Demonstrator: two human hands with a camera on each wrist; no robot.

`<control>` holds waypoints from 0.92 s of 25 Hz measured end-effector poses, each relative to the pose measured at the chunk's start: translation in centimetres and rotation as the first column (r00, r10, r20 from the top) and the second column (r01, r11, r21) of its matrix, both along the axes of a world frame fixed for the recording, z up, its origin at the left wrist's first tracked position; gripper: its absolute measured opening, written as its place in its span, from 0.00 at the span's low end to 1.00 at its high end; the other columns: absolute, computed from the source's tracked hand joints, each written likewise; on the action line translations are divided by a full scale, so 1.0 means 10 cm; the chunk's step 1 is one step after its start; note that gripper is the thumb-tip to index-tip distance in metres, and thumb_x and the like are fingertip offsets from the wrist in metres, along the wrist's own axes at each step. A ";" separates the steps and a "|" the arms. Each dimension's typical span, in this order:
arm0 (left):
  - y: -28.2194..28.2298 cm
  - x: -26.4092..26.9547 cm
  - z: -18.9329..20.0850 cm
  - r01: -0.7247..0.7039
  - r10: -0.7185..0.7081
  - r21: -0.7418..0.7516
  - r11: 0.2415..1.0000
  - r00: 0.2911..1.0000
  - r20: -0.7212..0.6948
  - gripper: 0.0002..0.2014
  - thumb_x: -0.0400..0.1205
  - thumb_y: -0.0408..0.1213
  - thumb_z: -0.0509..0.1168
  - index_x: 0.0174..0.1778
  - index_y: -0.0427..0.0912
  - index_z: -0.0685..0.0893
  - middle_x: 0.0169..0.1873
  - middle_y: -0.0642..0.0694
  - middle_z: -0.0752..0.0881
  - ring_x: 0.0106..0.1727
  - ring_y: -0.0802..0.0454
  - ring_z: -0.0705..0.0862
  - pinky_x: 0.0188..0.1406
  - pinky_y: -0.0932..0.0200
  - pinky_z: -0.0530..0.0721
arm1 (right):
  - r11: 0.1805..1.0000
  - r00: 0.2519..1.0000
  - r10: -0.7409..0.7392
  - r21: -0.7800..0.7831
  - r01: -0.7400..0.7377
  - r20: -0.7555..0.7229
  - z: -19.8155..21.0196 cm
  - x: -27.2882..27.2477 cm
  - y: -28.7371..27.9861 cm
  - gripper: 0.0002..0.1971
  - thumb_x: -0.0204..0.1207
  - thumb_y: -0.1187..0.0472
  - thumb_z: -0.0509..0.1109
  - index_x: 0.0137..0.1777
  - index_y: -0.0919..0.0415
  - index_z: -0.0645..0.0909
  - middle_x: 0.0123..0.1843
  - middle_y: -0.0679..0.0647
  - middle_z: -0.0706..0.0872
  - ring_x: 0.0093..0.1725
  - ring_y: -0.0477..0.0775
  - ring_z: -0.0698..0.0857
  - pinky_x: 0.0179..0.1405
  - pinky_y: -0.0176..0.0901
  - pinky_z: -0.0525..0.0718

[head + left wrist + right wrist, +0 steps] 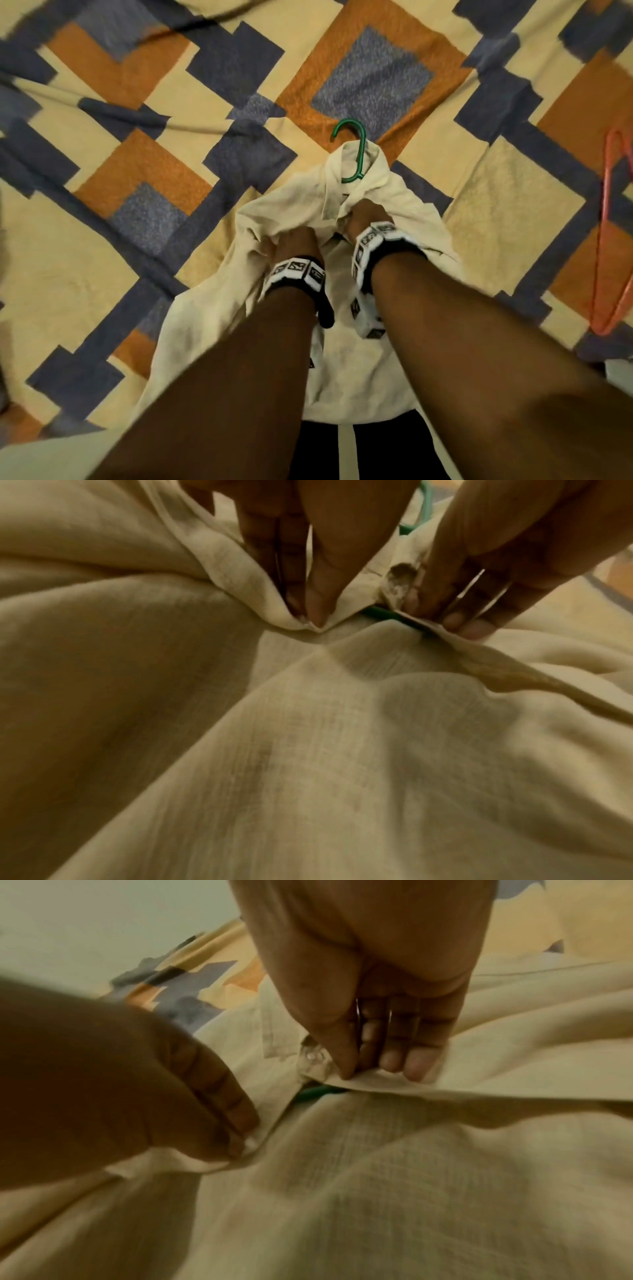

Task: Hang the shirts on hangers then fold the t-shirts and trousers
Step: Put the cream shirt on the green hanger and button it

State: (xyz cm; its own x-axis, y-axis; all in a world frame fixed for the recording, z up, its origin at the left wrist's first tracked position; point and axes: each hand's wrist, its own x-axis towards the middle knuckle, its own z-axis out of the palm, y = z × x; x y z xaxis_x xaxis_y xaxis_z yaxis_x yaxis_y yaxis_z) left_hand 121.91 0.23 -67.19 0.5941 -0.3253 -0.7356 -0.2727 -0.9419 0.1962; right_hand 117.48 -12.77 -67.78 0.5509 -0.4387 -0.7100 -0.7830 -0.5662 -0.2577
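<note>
A cream shirt (191, 329) lies on the bed with its collar away from me. A green hanger (359, 154) sits inside it, and its hook sticks out of the collar. Just below the collar, my left hand (294, 243) pinches the left front edge between thumb and fingertips (313, 615). My right hand (366, 212) pinches the right front edge (377, 1074) beside a pale button (313, 1056). A short stretch of the green hanger (380, 614) shows in the gap between the two edges. The rest of the hanger is hidden under the cloth.
The shirt lies on a patchwork bedspread (137, 102) of yellow, orange and blue-grey blocks. An orange hanger (602, 331) lies on the bed at the far right. Dark cloth with a white stripe (315, 452) shows below the shirt's hem.
</note>
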 end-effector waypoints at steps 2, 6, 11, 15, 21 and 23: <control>0.07 -0.10 -0.11 -0.025 0.026 -0.022 0.999 0.998 0.062 0.14 0.79 0.34 0.58 0.58 0.49 0.82 0.61 0.43 0.81 0.71 0.42 0.72 0.77 0.39 0.46 | 0.998 0.997 -0.042 -0.038 0.044 0.062 -0.08 -0.23 0.07 0.16 0.82 0.58 0.63 0.64 0.66 0.80 0.67 0.64 0.81 0.67 0.64 0.78 0.62 0.47 0.74; 0.28 -0.22 -0.27 0.098 -0.084 -0.056 0.994 0.972 0.218 0.11 0.80 0.39 0.58 0.55 0.53 0.82 0.59 0.49 0.80 0.69 0.44 0.67 0.68 0.37 0.40 | 0.999 0.981 -0.013 -0.050 0.023 0.195 -0.07 -0.72 0.00 0.17 0.69 0.63 0.77 0.58 0.59 0.82 0.59 0.62 0.81 0.58 0.66 0.79 0.57 0.53 0.78; 0.53 -0.31 -0.27 0.252 -0.208 -0.078 0.965 0.908 0.363 0.08 0.80 0.41 0.61 0.53 0.51 0.81 0.53 0.49 0.81 0.65 0.43 0.69 0.67 0.38 0.48 | 0.877 0.911 0.410 -0.298 -0.377 0.053 0.05 -1.22 0.08 0.13 0.71 0.59 0.73 0.55 0.55 0.82 0.54 0.56 0.84 0.55 0.65 0.81 0.50 0.55 0.77; 0.55 -0.27 -0.26 0.295 -0.250 -0.042 0.955 0.871 0.424 0.07 0.79 0.39 0.59 0.48 0.50 0.81 0.48 0.49 0.84 0.62 0.43 0.70 0.69 0.39 0.52 | 0.834 0.863 0.498 -0.321 -0.448 0.090 0.02 -1.39 -0.11 0.15 0.57 0.64 0.80 0.45 0.55 0.86 0.44 0.55 0.86 0.47 0.64 0.83 0.45 0.52 0.78; 0.62 -0.17 -0.45 0.278 -0.185 -0.150 0.949 0.875 0.448 0.07 0.81 0.43 0.62 0.46 0.51 0.86 0.43 0.51 0.88 0.60 0.46 0.73 0.65 0.42 0.57 | 0.900 0.849 0.429 -0.227 -0.372 0.309 0.01 -1.28 -0.36 0.14 0.72 0.68 0.68 0.56 0.59 0.85 0.49 0.60 0.87 0.51 0.67 0.83 0.51 0.57 0.80; 0.67 -0.18 -0.45 0.240 -0.129 -0.198 0.950 0.884 0.450 0.05 0.80 0.43 0.65 0.46 0.51 0.86 0.42 0.50 0.88 0.60 0.46 0.73 0.65 0.43 0.58 | 0.948 0.860 0.318 -0.147 -0.282 0.399 -0.04 -1.21 -0.36 0.14 0.73 0.64 0.72 0.59 0.58 0.84 0.49 0.58 0.87 0.50 0.65 0.84 0.50 0.59 0.81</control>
State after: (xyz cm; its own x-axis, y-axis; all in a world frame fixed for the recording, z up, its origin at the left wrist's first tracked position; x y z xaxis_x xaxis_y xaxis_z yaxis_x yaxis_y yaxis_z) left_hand 120.15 6.92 -71.67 0.7424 -0.5946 -0.3087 -0.5461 -0.8040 0.2351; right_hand 105.34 -16.37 -68.21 0.8992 -0.2508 -0.3586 -0.4045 -0.7890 -0.4624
